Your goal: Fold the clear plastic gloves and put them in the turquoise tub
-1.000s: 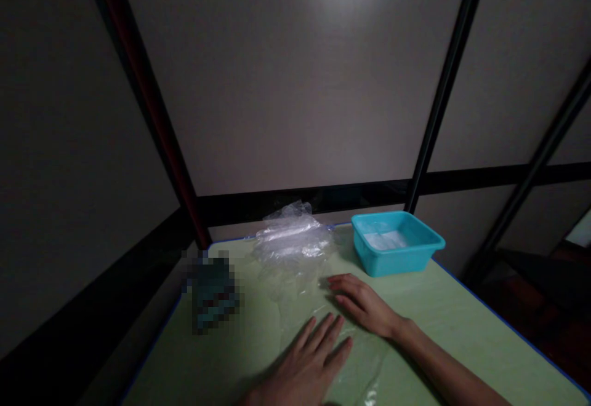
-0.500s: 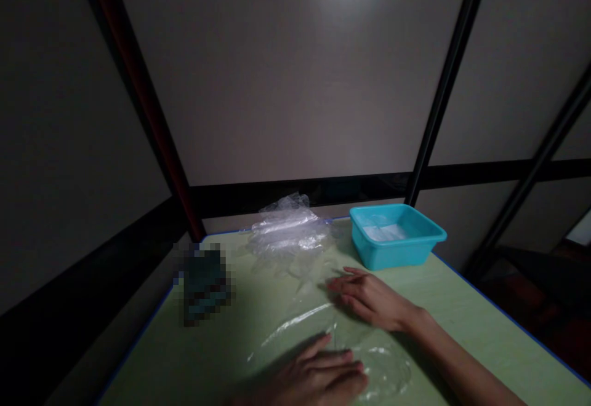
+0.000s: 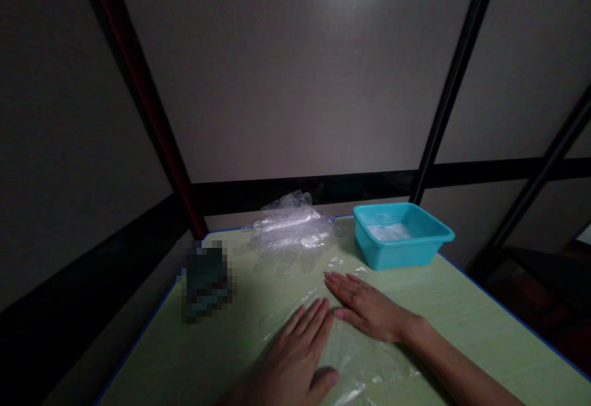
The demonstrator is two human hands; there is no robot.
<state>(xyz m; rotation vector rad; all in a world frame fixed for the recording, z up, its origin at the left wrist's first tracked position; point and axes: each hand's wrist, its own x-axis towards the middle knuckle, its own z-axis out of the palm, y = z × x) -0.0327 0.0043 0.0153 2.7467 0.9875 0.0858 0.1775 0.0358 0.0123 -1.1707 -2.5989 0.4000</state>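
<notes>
A thin clear plastic sheet, in outline like a disposable glove, lies spread on the table in front of me. My left hand rests flat on its left side, fingers stretched forward and thumb out to the right. Palm down, my right hand presses on its upper part, fingers extended toward the left. The fingertips of both hands nearly meet. Neither hand grips anything. Parts of the clear plastic are hidden under the hands.
Behind the hands lies a heap of crumpled clear plastic gloves. A turquoise basin with something white and clear inside stands at the back right. A pixelated dark object is at the left. The green table has blue edges and meets a panelled wall.
My left hand has moved forward and now lies flat with fingers pointing ahead. My right hand has flattened, its fingers closer together. The clear plastic under them is spread differently.
</notes>
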